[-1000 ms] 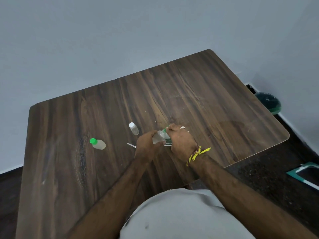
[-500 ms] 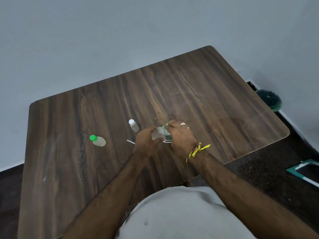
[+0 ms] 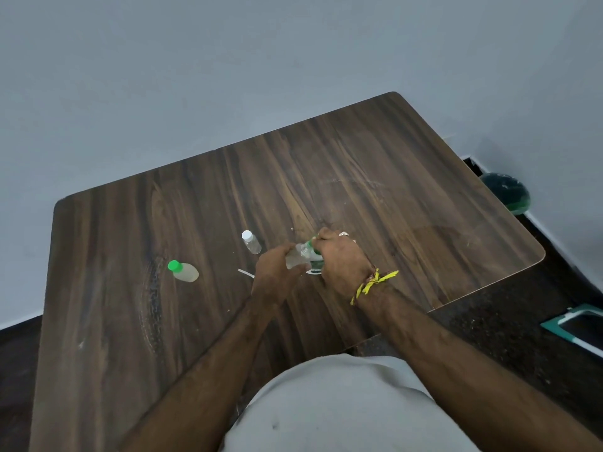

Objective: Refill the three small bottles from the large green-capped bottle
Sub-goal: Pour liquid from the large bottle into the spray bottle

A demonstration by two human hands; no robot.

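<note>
Head view, looking down at a person who is standing at a wooden table [image 3: 359,177] and working with both hands close together, near the table's front edge. The left hand [image 3: 277,272] is closing around a clear bottle [image 3: 295,257], holding it tilted, its top leaning toward the right hand. The right hand [image 3: 341,261] is curling shut over something green [image 3: 315,247] that is meeting the clear bottle; only a sliver of green and a bit of label are showing between the fingers, so whether this is the large bottle's cap or neck cannot be told. A yellow thread [image 3: 375,283] is hanging at the right wrist.

Just beyond the left hand, a small white-capped bottle [image 3: 251,243] is standing upright. Further to the left of that hand, well apart, a green-capped bottle [image 3: 183,271] is lying on its side. A thin white strip [image 3: 245,273] is lying just left of the left hand.

The step appears to be opening a bottle or joining two mouths for pouring. To do this well, the left hand should be gripping firmly without squeezing the soft plastic, since pressure could push liquid out. Keeping the two mouths touching and tilting slowly would limit spilling. Working low over the table is helping with steadiness.
</note>
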